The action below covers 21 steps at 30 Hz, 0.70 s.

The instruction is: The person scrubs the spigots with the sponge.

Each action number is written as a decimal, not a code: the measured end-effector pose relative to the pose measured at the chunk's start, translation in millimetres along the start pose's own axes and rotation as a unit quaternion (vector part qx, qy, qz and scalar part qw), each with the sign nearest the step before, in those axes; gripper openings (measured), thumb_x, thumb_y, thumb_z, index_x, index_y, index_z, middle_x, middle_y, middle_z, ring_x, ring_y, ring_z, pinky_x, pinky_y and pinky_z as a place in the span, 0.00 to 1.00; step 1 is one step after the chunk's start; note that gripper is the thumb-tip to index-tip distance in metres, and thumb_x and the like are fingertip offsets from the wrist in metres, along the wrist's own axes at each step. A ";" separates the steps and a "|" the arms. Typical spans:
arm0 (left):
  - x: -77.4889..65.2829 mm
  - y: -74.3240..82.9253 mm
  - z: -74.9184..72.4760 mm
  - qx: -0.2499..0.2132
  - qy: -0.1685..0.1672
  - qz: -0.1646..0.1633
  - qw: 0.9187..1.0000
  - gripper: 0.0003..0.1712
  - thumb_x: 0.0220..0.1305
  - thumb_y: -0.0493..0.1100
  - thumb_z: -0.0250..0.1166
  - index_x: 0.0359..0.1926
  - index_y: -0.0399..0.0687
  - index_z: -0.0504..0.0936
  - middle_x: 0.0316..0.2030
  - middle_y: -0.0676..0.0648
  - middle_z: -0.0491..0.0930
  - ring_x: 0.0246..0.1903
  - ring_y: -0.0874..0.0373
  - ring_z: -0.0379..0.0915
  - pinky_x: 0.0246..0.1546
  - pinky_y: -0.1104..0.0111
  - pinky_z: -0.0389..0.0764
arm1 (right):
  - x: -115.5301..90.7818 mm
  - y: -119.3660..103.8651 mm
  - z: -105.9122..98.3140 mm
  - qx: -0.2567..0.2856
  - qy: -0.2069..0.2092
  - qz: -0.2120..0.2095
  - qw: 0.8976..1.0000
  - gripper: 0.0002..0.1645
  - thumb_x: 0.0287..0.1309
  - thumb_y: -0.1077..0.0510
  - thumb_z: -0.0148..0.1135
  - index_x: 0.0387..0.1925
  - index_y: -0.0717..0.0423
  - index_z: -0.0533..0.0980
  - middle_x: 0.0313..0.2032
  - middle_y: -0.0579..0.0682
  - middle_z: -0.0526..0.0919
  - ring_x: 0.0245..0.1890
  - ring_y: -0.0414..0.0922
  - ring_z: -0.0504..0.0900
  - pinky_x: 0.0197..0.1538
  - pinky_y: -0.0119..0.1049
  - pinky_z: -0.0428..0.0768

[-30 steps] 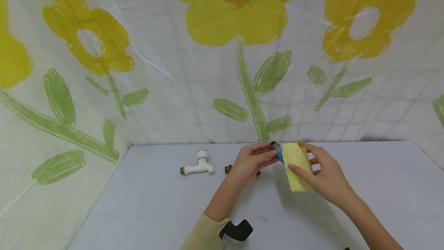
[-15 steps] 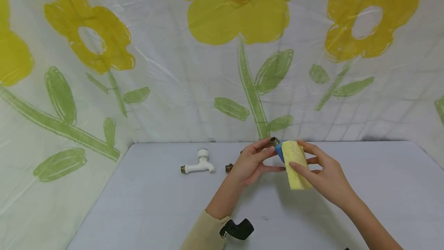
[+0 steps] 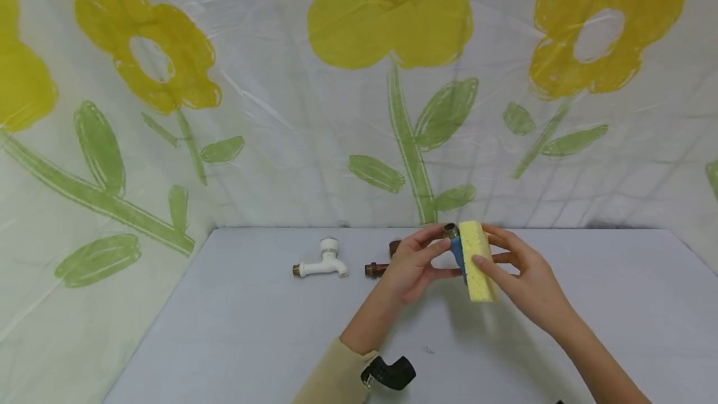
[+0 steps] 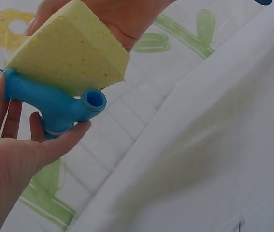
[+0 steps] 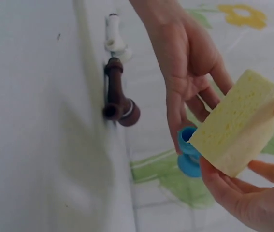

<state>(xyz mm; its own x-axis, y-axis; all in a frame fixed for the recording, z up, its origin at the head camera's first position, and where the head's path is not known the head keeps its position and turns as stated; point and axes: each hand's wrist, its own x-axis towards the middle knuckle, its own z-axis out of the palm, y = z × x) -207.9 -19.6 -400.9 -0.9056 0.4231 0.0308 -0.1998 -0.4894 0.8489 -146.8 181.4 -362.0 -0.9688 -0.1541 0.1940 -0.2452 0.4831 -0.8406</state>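
My left hand [image 3: 415, 264] holds a blue plastic tap [image 3: 457, 249] with a brass threaded end, above the table's far middle. In the left wrist view its fingers [image 4: 11, 116] curl around the blue tap [image 4: 54, 104], spout toward the camera. My right hand [image 3: 518, 276] grips a yellow sponge [image 3: 477, 260] and presses it against the tap's side. The right wrist view shows the sponge [image 5: 236, 128] between thumb and fingers, with the blue tap [image 5: 187, 152] partly hidden behind it.
A white tap [image 3: 322, 264] and a brown tap [image 3: 381, 264] lie on the white table [image 3: 252, 341] near its far edge. A flower-printed sheet [image 3: 359, 92] hangs behind and to the left. A black wrist strap [image 3: 389, 373] sits on my left sleeve.
The sponge has turned more upright and edge-on against the blue tap. My left hand shifted slightly right, uncovering more of the brown tap behind it.
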 end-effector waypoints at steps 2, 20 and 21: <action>0.0 -0.8 0.3 -0.007 0.011 0.004 1.000 0.15 0.79 0.29 0.54 0.58 0.41 0.80 0.50 0.53 0.76 0.50 0.58 0.76 0.61 0.31 0.75 | 0.0 0.3 1.0 0.001 -0.007 0.001 1.000 0.37 0.76 0.50 0.63 0.80 0.51 0.64 0.70 0.65 0.74 0.55 0.60 0.83 0.41 0.40 0.84; -1.6 0.0 0.4 0.012 0.025 0.016 0.999 0.15 0.75 0.26 0.58 0.50 0.44 0.87 0.38 0.56 0.83 0.40 0.63 0.79 0.55 0.45 0.87 | 0.4 -0.5 -2.4 0.028 -0.013 0.007 0.999 0.36 0.79 0.50 0.60 0.80 0.52 0.62 0.70 0.65 0.73 0.48 0.30 0.82 0.42 0.34 0.85; -1.9 0.9 0.1 0.017 0.026 0.014 0.999 0.15 0.74 0.26 0.58 0.53 0.41 0.86 0.38 0.56 0.83 0.40 0.63 0.80 0.53 0.48 0.87 | 0.2 -0.5 -2.9 0.026 -0.014 0.006 1.000 0.36 0.79 0.50 0.60 0.80 0.51 0.63 0.70 0.65 0.73 0.48 0.29 0.82 0.41 0.34 0.85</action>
<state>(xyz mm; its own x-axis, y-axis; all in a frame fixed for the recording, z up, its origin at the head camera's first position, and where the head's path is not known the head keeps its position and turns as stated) -206.3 -20.7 -400.1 -0.9294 0.3681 0.0283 -0.1616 -0.4747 0.8652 -147.0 183.6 -360.0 -0.9701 -0.1724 0.1706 -0.2308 0.4405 -0.8676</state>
